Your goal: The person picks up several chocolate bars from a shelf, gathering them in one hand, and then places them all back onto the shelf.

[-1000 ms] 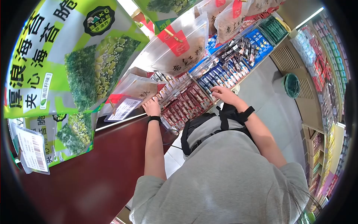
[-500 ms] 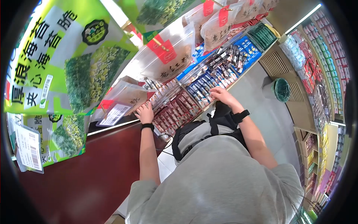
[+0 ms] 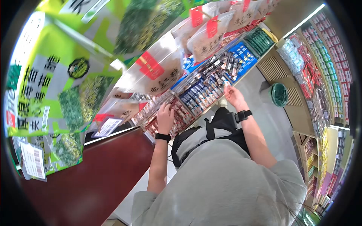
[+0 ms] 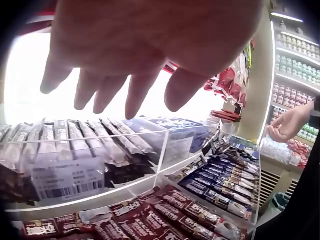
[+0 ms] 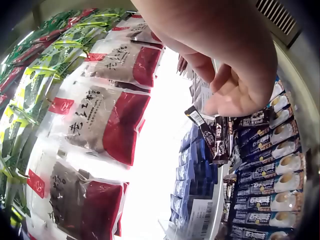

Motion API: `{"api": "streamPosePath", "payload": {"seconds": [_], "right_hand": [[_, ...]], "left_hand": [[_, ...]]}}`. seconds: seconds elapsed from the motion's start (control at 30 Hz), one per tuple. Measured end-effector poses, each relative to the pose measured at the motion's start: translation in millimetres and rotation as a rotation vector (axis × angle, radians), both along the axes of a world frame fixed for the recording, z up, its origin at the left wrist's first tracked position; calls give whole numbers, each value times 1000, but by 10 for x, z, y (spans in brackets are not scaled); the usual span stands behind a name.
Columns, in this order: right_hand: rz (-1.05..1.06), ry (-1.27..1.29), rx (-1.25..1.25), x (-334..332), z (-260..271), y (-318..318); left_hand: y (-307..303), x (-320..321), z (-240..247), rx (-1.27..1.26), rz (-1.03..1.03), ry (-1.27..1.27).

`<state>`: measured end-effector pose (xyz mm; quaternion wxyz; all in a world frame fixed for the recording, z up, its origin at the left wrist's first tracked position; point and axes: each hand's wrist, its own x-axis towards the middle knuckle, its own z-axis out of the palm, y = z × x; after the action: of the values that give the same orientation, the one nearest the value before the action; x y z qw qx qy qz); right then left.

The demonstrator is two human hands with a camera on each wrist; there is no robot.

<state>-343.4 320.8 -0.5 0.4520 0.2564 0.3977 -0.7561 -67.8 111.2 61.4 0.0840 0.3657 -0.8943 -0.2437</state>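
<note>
My left hand (image 3: 165,118) hovers over the compartment of maroon stick packets (image 4: 150,220). In the left wrist view its fingers hang spread and point down, with nothing between them. Over the front edge of the display, beside the blue stick packets (image 3: 201,96), is my right hand (image 3: 235,100). Its fingers are loosely bent and no object shows in them in the left wrist view. Below that hand in the right wrist view are dark stick packets (image 5: 220,140) lying in a jumble, next to the row of blue ones with cup pictures.
Clear dividers (image 4: 162,152) part the compartments. Hanging pouches with red labels (image 3: 156,75) and green seaweed snack bags (image 3: 83,101) crowd the left side. A dark red counter (image 3: 86,177) lies at lower left. A green-lined bin (image 3: 279,94) stands on the floor at right.
My left hand has moved from the left edge of the display to the right, over the maroon packets. The right hand has turned and its fingers have loosened. The head view has shifted.
</note>
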Motion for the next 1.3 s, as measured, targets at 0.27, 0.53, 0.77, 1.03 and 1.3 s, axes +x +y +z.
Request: {"api": "streamPosePath", "payload": {"seconds": [0.27,0.53,0.77,1.03,1.3], "right_hand": [[219,112,150,-170,-24,209],[197,349,439,-860,-40,387],[333,327,390,-1368,-223,144],[489,245,796,-1546,-321,-392],[592,266,996,-1565,-181,-816]], "left_hand": [[578,-1057,-147,191,-197,108],[655,-2197,-421,105,-81,-34],[695,-2619,-601,58,193,-286],[850,-2767,-635,0,306,-207],[980,-2737,-653,-65,313,-211]]}}
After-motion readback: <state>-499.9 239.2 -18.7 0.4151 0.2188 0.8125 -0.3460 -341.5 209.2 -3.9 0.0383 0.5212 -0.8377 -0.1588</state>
